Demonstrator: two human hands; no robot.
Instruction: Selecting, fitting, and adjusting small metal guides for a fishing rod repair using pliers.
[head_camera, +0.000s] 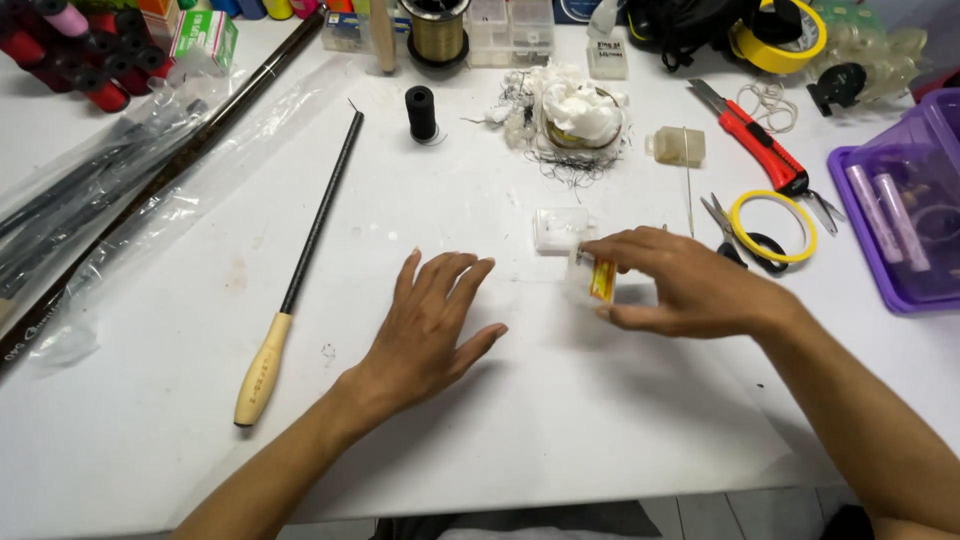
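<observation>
White tabletop (560, 420) fills the view from a head camera looking down at 2 bare hands. At centre right, the right hand (690, 285) pinches a small clear plastic box (598, 280) with a yellow and red label, fingers curled over its top and thumb beneath, holding it just above or on the table; which of the 2 cannot be told. Just beyond it, to the far left of the fingertips, lies a second small clear box (560, 229), not touched. The left hand (430, 325) rests flat on the table with fingers spread wide, holding nothing, a little left of the held box.

Judging by this, the work looks to be at an early stage: the labelled box appears closed, nothing has been taken out of it, and the tools nearby lie untouched.

Left of the hands lies a slim black rod with a pale wooden handle (300, 262), set diagonally. Farther away stand a black thread spool (421, 112) and a wad of white fluff tangled with dark thread (575, 112). To the right lie a red utility knife (755, 140), scissors (735, 235), a yellow tape ring (772, 226) and a purple plastic tray (850, 165).
</observation>
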